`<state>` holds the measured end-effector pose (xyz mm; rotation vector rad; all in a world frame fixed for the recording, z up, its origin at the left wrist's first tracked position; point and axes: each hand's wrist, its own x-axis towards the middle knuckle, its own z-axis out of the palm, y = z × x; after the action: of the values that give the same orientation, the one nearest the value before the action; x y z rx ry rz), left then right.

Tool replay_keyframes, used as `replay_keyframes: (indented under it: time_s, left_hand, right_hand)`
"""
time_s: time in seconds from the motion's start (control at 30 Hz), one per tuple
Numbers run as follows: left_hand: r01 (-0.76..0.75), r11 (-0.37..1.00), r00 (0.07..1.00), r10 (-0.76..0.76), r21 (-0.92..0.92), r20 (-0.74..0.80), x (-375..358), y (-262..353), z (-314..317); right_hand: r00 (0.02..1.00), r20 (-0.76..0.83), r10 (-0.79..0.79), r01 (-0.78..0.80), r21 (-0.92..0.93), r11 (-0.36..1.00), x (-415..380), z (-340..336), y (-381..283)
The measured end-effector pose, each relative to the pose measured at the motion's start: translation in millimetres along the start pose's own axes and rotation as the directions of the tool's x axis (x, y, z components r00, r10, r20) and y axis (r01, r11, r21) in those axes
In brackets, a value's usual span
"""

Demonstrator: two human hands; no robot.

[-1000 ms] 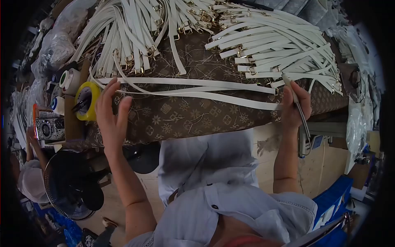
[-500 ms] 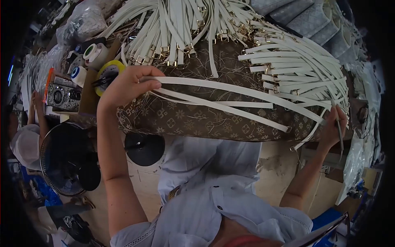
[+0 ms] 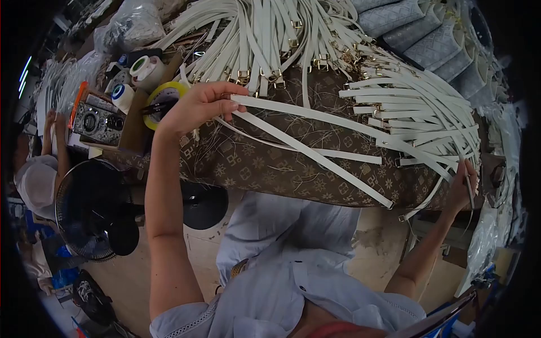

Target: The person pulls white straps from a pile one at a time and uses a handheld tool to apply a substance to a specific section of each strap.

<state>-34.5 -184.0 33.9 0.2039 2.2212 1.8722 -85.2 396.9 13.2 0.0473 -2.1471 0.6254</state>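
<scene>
My left hand grips the left ends of a few long white straps that run across the brown patterned table cover. One strap slants down to the table's near right edge. My right hand is at the far right, at the other ends of the straps, and holds a thin metal tool pointing down. Large heaps of white straps with gold buckles lie beyond, and a fanned stack lies on the right.
Tape rolls and a small radio-like device sit at the table's left end. A black fan stands below left. Another person sits at far left. Quilted grey bags are stacked at top right.
My left hand closed on the strap ends and lifted them up and rightward. My right hand dropped lower at the right edge. The view swung left.
</scene>
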Motion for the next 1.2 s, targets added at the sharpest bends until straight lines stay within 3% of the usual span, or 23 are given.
replay_keyframes:
  time_s: [0.03, 0.07, 0.13, 0.2, 0.23, 0.27, 0.3, 0.33, 0.37, 0.4, 0.43, 0.47, 0.5, 0.53, 0.6, 0.67, 0.73, 0.8, 0.83, 0.9, 1.03, 1.1, 1.2]
  left_hand:
    - [-0.009, 0.997, 0.999, 0.011, 0.071, -0.032, 7, 6, 2]
    - [-0.013, 0.99, 0.998, 0.022, 0.138, -0.061, 14, 10, 5]
    - [-0.084, 0.945, 0.99, 0.115, 0.317, -0.08, 44, 25, 9]
    - [-0.247, 0.892, 0.938, 0.318, 0.378, -0.138, 92, 34, 23]
    - [-0.361, 0.855, 0.876, 0.448, 0.372, -0.18, 115, 32, 30]
    - [-0.357, 0.86, 0.881, 0.44, 0.366, -0.175, 119, 36, 43]
    - [-0.35, 0.752, 0.842, 0.515, 0.559, -0.165, 122, 46, 56]
    - [-0.323, 0.606, 0.796, 0.589, 0.727, -0.138, 123, 58, 68]
    - [-0.269, 0.432, 0.75, 0.655, 0.861, -0.095, 121, 64, 75]
    - [-0.335, 0.48, 0.819, 0.573, 0.81, -0.001, 108, 64, 84]
    - [-0.39, 0.533, 0.868, 0.486, 0.751, 0.106, 87, 62, 94]
    - [-0.408, 0.455, 0.875, 0.442, 0.791, 0.197, 67, 53, 102]
    - [-0.433, 0.375, 0.876, 0.388, 0.82, 0.286, 47, 39, 109]
    - [-0.403, 0.394, 0.894, 0.364, 0.826, 0.262, 31, 28, 117]
    - [-0.378, 0.418, 0.91, 0.334, 0.827, 0.247, 16, 6, 129]
    - [-0.305, 0.387, 0.909, 0.391, 0.87, 0.144, 9, -13, 135]
    - [-0.289, 0.376, 0.905, 0.406, 0.88, 0.123, 7, -20, 139]
    - [-0.288, 0.362, 0.897, 0.427, 0.887, 0.117, 6, -21, 143]
    - [-0.297, 0.359, 0.878, 0.466, 0.885, 0.106, 5, -19, 146]
    - [-0.314, 0.366, 0.86, 0.5, 0.876, 0.1, -1, -22, 157]
    - [-0.226, 0.508, 0.918, 0.396, 0.831, 0.008, -13, -34, 172]
    - [-0.225, 0.547, 0.88, 0.47, 0.806, -0.073, -15, -41, 172]
    - [-0.217, 0.646, 0.83, 0.517, 0.732, -0.21, -5, -39, 171]
  right_hand:
    - [0.995, 0.007, 0.102, -0.102, 0.006, 0.995, 3, 1, 2]
    - [0.996, 0.04, 0.082, -0.083, 0.042, 0.996, 13, 3, 4]
    - [0.997, -0.035, -0.074, 0.078, 0.123, 0.989, 44, 18, 13]
    - [0.986, -0.094, -0.136, 0.133, -0.041, 0.99, 96, 27, 36]
    - [0.997, -0.073, 0.021, 0.016, 0.472, 0.881, 132, 32, 65]
    - [0.988, 0.023, 0.15, -0.098, 0.85, 0.518, 157, 29, 86]
    - [0.988, 0.023, 0.154, -0.102, 0.846, 0.523, 166, 20, 80]
    - [0.99, -0.142, 0.025, 0.045, 0.467, 0.883, 175, 15, 65]
    - [0.961, -0.217, -0.169, 0.161, -0.05, 0.986, 177, 15, 49]
    - [0.963, -0.215, -0.162, 0.154, -0.052, 0.987, 164, 17, 29]
    - [0.974, -0.214, -0.077, 0.106, 0.127, 0.986, 142, 14, 3]
    - [0.98, -0.201, 0.008, 0.054, 0.302, 0.952, 122, 9, -19]
    - [0.986, -0.143, -0.09, 0.133, 0.324, 0.937, 99, 5, -27]
    - [0.978, -0.089, -0.188, 0.207, 0.348, 0.914, 69, 2, -34]
    - [0.996, 0.087, 0.017, -0.057, 0.479, 0.876, -3, -1, -70]
    - [0.969, 0.247, 0.005, -0.177, 0.68, 0.712, -68, -1, -102]
    - [0.901, 0.431, 0.054, -0.356, 0.663, 0.659, -119, 6, -135]
    - [0.822, 0.57, 0.012, -0.417, 0.588, 0.693, -136, 10, -164]
    - [0.821, 0.57, 0.021, -0.42, 0.579, 0.699, -141, 14, -166]
    - [0.827, 0.55, 0.115, -0.51, 0.649, 0.564, -148, 25, -165]
    - [0.839, 0.533, 0.105, -0.481, 0.637, 0.603, -136, 27, -168]
    - [0.845, 0.533, -0.041, -0.321, 0.568, 0.757, -133, 27, -166]
    - [0.912, 0.404, -0.068, -0.236, 0.652, 0.721, -135, 38, -150]
